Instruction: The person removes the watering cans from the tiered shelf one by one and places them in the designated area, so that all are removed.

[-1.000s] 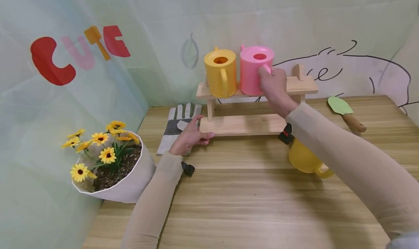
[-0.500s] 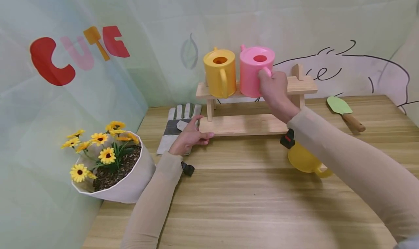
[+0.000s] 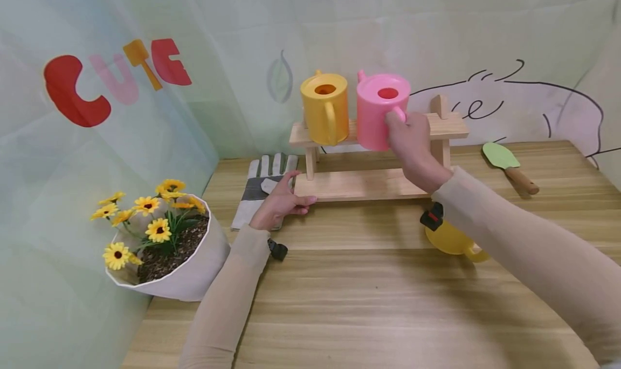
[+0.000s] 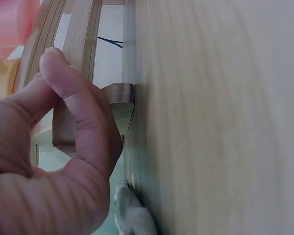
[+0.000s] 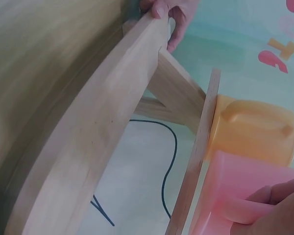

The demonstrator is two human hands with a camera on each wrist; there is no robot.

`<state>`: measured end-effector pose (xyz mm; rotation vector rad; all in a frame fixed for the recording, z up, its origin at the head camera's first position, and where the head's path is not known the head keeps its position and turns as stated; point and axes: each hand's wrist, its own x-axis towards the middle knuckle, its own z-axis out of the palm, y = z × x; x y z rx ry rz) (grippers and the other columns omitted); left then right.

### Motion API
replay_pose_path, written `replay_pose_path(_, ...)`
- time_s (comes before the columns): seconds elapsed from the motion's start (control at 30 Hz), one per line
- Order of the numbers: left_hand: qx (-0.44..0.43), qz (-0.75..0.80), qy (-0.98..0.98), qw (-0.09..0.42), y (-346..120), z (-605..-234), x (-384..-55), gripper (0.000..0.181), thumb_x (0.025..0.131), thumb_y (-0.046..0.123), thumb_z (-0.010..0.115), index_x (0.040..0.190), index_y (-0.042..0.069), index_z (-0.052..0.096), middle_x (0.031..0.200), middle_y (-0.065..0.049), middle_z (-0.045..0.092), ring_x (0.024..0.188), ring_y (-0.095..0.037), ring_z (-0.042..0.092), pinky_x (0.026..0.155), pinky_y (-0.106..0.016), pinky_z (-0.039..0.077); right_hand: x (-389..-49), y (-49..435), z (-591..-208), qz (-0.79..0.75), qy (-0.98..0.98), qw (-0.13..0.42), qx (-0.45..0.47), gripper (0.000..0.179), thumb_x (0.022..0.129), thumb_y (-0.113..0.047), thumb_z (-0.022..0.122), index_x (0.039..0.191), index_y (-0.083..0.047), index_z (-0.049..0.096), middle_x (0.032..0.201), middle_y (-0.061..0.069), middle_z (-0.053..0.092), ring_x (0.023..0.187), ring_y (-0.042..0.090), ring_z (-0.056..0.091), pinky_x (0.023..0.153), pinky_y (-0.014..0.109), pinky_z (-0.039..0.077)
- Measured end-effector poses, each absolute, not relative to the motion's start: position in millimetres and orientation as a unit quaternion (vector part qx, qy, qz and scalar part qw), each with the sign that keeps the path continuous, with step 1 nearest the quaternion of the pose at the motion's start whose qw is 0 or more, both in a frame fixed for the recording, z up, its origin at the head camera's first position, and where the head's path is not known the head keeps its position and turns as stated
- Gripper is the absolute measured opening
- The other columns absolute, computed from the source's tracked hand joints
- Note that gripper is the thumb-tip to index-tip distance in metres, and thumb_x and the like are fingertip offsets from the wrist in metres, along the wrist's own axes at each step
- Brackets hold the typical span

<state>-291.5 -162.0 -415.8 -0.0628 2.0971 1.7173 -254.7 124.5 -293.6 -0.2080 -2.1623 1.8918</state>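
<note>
My right hand grips the handle of a pink watering can, upright at the upper shelf's front edge. Its base overlaps that edge in the head view; the right wrist view shows a narrow gap between can and board. Left of it, a yellow watering can stands on the upper board of the two-tier wooden rack. My left hand pinches the left end of the lower board, thumb at the front; the left wrist view shows this hand curled round the board end.
Beneath my right forearm, a second yellow watering can stands partly hidden on the table. A green trowel lies at the right. Work gloves lie beside my left hand. A white pot of yellow flowers stands at the left.
The pink watering can has moved toward me, slightly right and down in the head view, in my right hand. My left hand stays at the lower board's end.
</note>
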Motion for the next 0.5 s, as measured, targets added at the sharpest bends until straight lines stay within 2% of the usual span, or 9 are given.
replay_pose_path(0.2,-0.02,0.616,0.757,0.215,-162.3,-417.2,-291.8,0.102,0.098,-0.001,0.079,0.173,0.021,0.015,0.085,-0.007,0.069,0.058,-0.009,0.064,0.057,-0.018,0.059,-243.1,124.8,-297.8,0.656,-0.74,0.13,-0.07,0.037,0.103,-0.019,0.048,0.066,-0.014,0.047,0.057,-0.008,0.045,0.06,0.012,0.042,0.054,0.026,0.033)
replay_pose_path(0.5,-0.02,0.616,0.757,0.214,-162.5,-416.6,-292.0,0.102,0.098,-0.001,0.079,0.173,0.022,0.015,0.082,-0.006,0.07,0.058,-0.009,0.065,0.057,-0.018,0.059,-224.1,127.7,-301.1,0.633,-0.763,0.115,-0.057,0.033,0.106,-0.021,0.045,0.075,-0.01,0.049,0.06,-0.007,0.046,0.059,0.013,0.04,0.05,0.026,0.031)
